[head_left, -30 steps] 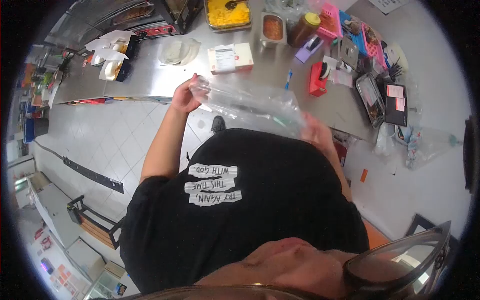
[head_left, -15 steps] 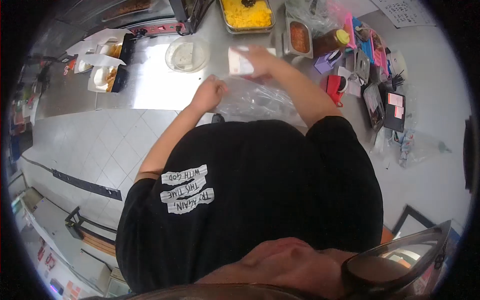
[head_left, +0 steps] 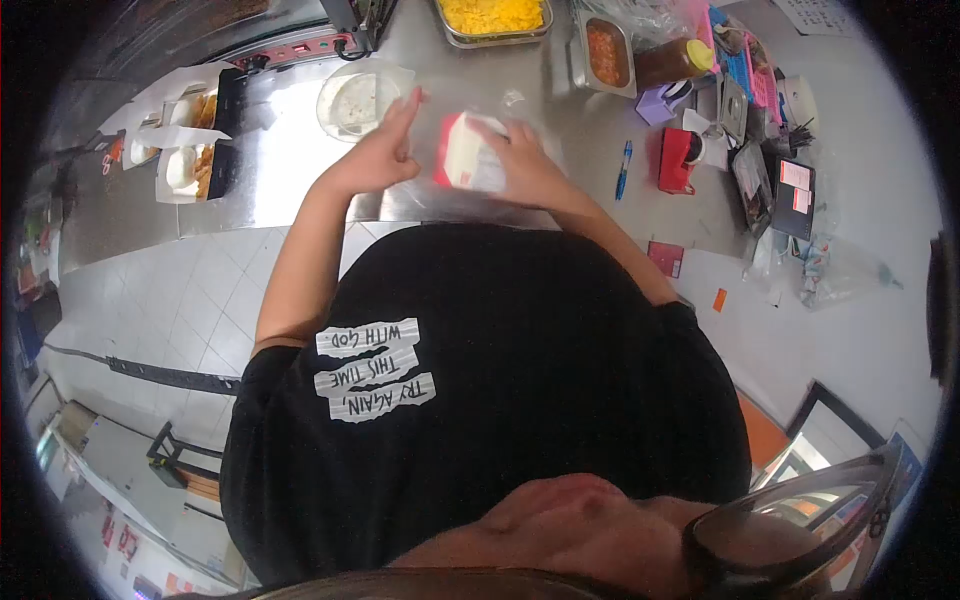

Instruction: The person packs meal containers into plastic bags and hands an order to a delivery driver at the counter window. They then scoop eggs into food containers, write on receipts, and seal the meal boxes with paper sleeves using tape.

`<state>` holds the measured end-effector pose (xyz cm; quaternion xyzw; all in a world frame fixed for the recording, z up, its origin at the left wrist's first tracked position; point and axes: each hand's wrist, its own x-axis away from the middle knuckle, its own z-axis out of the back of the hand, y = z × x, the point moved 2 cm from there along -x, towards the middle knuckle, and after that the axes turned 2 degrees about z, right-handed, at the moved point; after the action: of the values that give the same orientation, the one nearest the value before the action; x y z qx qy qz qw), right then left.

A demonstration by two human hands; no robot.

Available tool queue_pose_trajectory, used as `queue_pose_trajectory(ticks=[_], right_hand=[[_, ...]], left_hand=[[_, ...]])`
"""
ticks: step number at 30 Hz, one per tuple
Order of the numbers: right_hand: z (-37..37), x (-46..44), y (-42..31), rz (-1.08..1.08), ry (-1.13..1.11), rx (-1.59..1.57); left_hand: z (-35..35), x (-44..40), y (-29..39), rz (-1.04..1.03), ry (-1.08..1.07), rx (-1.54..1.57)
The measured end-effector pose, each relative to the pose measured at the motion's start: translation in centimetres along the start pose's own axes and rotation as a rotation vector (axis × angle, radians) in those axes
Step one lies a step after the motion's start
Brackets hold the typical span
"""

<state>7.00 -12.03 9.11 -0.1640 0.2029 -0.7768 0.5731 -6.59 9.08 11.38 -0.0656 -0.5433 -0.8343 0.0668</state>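
Note:
My right hand [head_left: 530, 170] grips a white box with a red end [head_left: 475, 155] above the steel counter. A clear plastic bag [head_left: 425, 200] lies around and under the box; its edges are blurred. My left hand [head_left: 375, 155] is at the left side of the bag, with one finger stretched toward the back and the others partly curled. Whether it touches the plastic is not clear. Behind it sits a round clear lid or dish [head_left: 352, 103].
Open food boxes [head_left: 195, 135] stand on the left of the steel counter [head_left: 280, 190]. At the back are a tray of yellow food [head_left: 492, 18], a metal pan of red sauce [head_left: 604, 55] and a sauce bottle [head_left: 680, 62]. A blue pen [head_left: 624, 170] and red tape dispenser [head_left: 677, 162] lie right.
My right hand let go of the bag, reached to the box on the counter and took hold of it. The box is now nearer my body, by the bag. My left hand's fingers have spread.

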Motion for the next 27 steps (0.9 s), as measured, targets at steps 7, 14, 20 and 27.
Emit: queue_pose_trajectory(ticks=[7,14,20,27], right_hand=[[1.1,1.6,2.5,-0.026,-0.164,0.317],[0.5,0.1,2.2,0.049,-0.21,0.376],[4.2,4.1,4.3,-0.277,0.364,0.279],[14.0,10.2,8.4,-0.769,0.357,-0.753]], left_hand=[[-2.2,-0.7,2.3,0.066,-0.114,-0.324],[-2.8,-0.5,3.4,0.131,-0.088,-0.094],[-4.1,0.3,2.5,0.085,0.063,-0.14],[-0.1,-0.8,9.6,-0.043,0.132,-0.469]])
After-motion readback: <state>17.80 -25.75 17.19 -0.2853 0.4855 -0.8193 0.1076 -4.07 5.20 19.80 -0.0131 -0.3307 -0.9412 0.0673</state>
